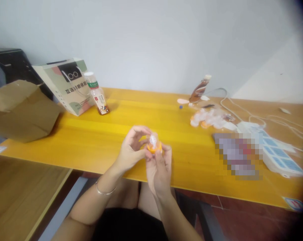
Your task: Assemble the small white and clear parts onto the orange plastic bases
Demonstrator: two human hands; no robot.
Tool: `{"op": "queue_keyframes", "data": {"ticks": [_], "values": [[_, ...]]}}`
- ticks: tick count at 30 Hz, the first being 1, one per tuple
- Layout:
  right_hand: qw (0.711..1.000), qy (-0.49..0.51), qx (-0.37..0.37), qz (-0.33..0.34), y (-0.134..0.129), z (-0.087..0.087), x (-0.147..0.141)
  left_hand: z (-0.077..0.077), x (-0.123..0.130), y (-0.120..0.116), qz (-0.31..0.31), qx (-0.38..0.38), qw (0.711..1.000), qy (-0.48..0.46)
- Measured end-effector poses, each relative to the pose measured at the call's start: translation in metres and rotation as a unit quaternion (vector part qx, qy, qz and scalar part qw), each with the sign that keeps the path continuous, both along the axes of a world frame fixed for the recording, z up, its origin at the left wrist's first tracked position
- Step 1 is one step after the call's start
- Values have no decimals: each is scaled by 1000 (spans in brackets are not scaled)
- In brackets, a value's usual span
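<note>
Above the near edge of the yellow wooden table [131, 110], both hands are closed on one small item with an orange base and a clear top [154, 144]. Something whitish shows inside the clear part; I cannot make out its exact kind. My right hand [161, 167] grips the orange base from below and the right, thumb in front. From the left, my left hand [133, 147] curls its fingers against the clear top and the rim, a bracelet [105, 190] on its wrist. Parts of the fingertips are hidden behind the item.
To the left stand a paper gift bag [71, 90], a brown paper bag [23, 110] and a drink bottle [98, 95]. At the right are a brown bottle [200, 89], a pile of white and orange pieces [209, 117], a blurred-out flat item [237, 154], a power strip [279, 152] and white cables [237, 105].
</note>
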State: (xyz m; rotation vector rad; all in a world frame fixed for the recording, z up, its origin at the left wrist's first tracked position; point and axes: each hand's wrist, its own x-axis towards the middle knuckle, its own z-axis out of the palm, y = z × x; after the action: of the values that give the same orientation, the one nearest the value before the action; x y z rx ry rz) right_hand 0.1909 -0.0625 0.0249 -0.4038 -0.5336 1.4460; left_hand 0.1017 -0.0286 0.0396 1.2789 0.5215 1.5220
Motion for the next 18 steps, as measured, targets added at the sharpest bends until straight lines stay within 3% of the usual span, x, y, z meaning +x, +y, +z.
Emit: {"op": "queue_keyframes", "data": {"ticks": [5, 7, 10, 14, 18], "values": [[992, 19, -45, 120, 2, 0, 0, 4, 0, -3, -59, -39, 997, 35], [993, 30, -45, 104, 3, 1, 0, 6, -1, -2, -62, -32, 997, 35], [996, 36, -39, 77, 6, 0, -2, 5, 0, 0, -17, -27, 999, 33], [992, 45, -45, 105, 11, -3, -2, 1, 0, 4, -64, -55, 995, 51], [992, 78, -54, 80, 14, -5, -2, 0, 2, 6, 18, -23, 997, 66]]}}
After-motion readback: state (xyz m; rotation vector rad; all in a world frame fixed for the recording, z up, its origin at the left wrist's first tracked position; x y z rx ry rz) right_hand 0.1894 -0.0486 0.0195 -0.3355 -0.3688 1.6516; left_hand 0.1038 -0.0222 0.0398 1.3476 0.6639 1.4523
